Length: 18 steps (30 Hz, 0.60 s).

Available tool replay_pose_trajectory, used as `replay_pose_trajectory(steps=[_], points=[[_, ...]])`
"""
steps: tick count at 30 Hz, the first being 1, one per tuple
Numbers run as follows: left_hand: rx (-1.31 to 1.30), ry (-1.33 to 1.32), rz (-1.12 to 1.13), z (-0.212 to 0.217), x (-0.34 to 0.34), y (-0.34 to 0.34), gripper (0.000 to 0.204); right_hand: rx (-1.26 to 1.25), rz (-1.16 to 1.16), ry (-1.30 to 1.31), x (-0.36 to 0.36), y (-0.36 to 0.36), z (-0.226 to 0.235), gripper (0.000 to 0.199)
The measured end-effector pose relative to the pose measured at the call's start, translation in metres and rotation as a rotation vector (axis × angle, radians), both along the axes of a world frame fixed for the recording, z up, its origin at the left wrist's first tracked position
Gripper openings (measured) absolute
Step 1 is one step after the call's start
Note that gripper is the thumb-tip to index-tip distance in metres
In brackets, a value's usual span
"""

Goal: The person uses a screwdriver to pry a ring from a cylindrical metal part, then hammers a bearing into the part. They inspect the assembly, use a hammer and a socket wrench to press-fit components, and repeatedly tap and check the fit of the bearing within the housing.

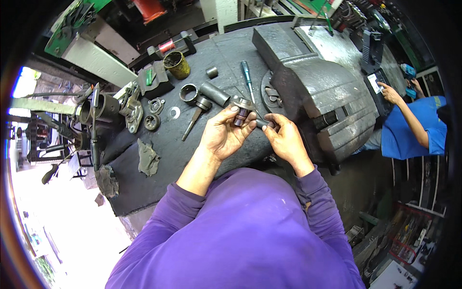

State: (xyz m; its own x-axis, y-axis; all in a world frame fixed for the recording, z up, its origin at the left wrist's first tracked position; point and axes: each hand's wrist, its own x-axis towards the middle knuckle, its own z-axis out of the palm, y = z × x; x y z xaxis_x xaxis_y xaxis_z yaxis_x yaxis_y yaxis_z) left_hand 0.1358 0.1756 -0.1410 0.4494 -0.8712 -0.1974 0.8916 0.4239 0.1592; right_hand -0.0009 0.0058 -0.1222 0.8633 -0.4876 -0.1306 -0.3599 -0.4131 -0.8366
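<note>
Left hand (pixel 225 132) grip: fingers clenched round a small flanged metal part (pixel 240 111), thumb on one side, fingertips on the other, flange end up. Part sits above the front edge of the worktop (pixel 159 178), just beside the big bench vise (pixel 313 103).

Right hand (pixel 285 138) grip: thumb and forefinger pinched on a small dark piece (pixel 262 124) touching or nearly touching the part's lower side; too small to tell what it is.

Handling, judged: solid steel, stiff, dense for its size, probably greasy given the grimy bench, so slippery. Not fragile. Best held round the barrel below the flange, as now; the flange gives a stop against slipping through.

Outward on the worktop: green-handled screwdriver (pixel 247 77) behind the hands, dark sleeve (pixel 215 93), ring (pixel 188 92), threaded shaft (pixel 195 118), flat washer (pixel 174 112), gear (pixel 152 122), dirty can (pixel 176 64), rags (pixel 147 157).

Far right, another person in a blue shirt (pixel 411 127) works separately.
</note>
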Motion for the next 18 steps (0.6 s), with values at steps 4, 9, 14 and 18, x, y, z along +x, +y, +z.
replay_pose_trajectory(steps=[4,9,14,18], points=[[-0.044,0.082,0.037,-0.005,0.006,0.001,0.028,-0.283,0.149,0.012,0.007,-0.002,-0.018,0.033],[0.585,-0.341,0.159,-0.028,0.022,0.008,0.025,-0.455,0.294,0.157,0.040,-0.008,-0.038,0.031],[1.380,-1.189,0.436,-0.064,0.038,0.039,0.026,-0.333,0.314,-0.007,0.112,-0.006,-0.048,0.034],[1.527,-1.355,0.530,-0.081,0.057,0.068,0.039,-0.351,0.325,0.013,0.137,-0.006,-0.055,0.035]])
